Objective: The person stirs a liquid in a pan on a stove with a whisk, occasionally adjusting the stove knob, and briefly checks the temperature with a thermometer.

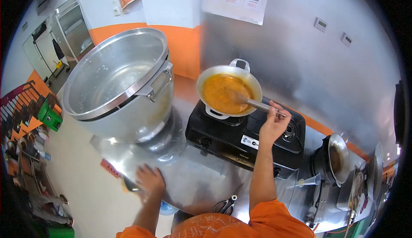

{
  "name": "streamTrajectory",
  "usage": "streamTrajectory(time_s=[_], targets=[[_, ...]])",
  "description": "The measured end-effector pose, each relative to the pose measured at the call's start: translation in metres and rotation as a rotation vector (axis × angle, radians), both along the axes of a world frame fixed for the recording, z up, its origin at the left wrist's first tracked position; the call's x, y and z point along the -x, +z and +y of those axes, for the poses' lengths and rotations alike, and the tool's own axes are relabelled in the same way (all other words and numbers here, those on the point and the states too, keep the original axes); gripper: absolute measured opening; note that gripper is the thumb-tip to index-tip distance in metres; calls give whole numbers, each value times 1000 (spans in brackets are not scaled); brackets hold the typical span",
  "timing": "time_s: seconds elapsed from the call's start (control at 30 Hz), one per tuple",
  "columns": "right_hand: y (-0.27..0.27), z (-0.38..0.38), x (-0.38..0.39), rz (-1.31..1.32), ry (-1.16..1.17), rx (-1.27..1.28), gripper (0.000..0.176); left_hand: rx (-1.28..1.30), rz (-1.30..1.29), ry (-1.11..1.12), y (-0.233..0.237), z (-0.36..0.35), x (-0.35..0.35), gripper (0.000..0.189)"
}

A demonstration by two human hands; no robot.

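My right hand (276, 118) is closed round the handle of a metal whisk (257, 104). The whisk's wires dip into an orange sauce (223, 93) in a two-handled wok (253, 77), which sits on the left burner of a black gas stove (219, 137). Over the front left edge of the steel table (189, 178), my left hand (150, 178) is spread with its fingers apart, holding nothing. Below it a dark object (130, 184) shows only in part. Black-handled scissors (226, 204) lie on the table near my body.
A large steel pot (128, 122) stands left of the stove. To the right are another wok (339, 158), a clear funnel-like cup (310, 181) and more cookware. A green bin (50, 117) is on the floor at far left.
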State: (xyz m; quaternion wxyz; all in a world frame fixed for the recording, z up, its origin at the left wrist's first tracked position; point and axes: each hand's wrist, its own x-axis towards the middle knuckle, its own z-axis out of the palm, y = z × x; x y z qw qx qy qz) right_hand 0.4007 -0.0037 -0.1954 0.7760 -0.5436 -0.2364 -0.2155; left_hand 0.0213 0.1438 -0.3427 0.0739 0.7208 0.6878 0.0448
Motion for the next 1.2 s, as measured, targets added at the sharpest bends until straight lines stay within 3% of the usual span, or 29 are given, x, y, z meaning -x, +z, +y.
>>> streamTrajectory(time_s=[0.23, 0.67, 0.77, 1.0, 1.2], targets=[[5, -22, -6, 331, 22, -385, 24, -3, 13, -21, 4, -3, 1, 62], [6, -38, -11, 344, 107, -509, 24, 32, 8, -23, 7, -2, 0, 63], [10, -27, -10, 319, 60, -436, 24, 41, 8, -28, 6, -2, 2, 63], [4, -3, -14, 22, -4, 20, 25, 75, 14, -28, 9, 0, 0, 64], [9, 3, -3, 18, 46, 5, 26, 73, -2, -23, 5, 0, 3, 64]])
